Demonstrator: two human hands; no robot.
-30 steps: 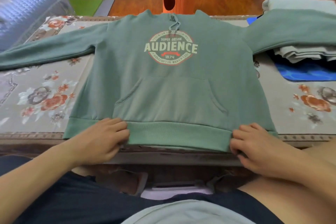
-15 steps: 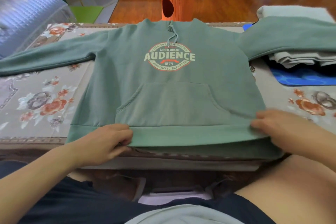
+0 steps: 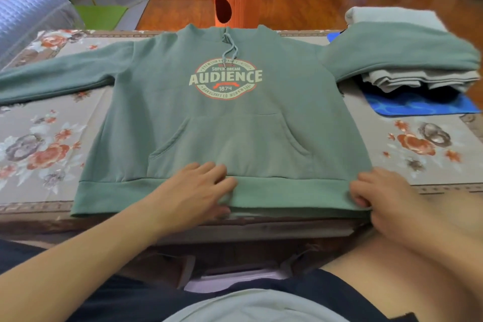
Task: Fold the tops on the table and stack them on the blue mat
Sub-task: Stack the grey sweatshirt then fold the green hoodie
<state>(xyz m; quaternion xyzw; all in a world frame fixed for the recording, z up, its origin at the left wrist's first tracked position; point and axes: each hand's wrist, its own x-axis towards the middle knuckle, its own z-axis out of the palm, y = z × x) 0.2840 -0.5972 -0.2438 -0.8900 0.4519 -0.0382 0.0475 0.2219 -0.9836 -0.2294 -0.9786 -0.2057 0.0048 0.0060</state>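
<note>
- The green hoodie point(image 3: 230, 117) lies face up across the floral table point(image 3: 39, 138), sleeves spread, its hem at the table's near edge. I take it as my landmark.
- My left hand point(image 3: 193, 191) rests on the hoodie's hem band near its middle; the fingers lie spread and flat on top, and the thumb seems tucked at the hem's edge, though I cannot tell if it pinches cloth.
- My right hand point(image 3: 379, 196) sits at the hoodie's near right corner, fingers curled over the hem, pinching it.
- The hoodie's right sleeve point(image 3: 397, 47) is draped over the folded tops point(image 3: 407, 81) stacked on the blue mat point(image 3: 418, 106), just right of the hoodie.
- My worry: pulling the sleeve inward for the fold could drag the stack askew or off the mat.
- The hem overhangs the table edge slightly; a tug toward me could slide the whole hoodie off.
- Uneven hands could skew the body before folding.
</note>
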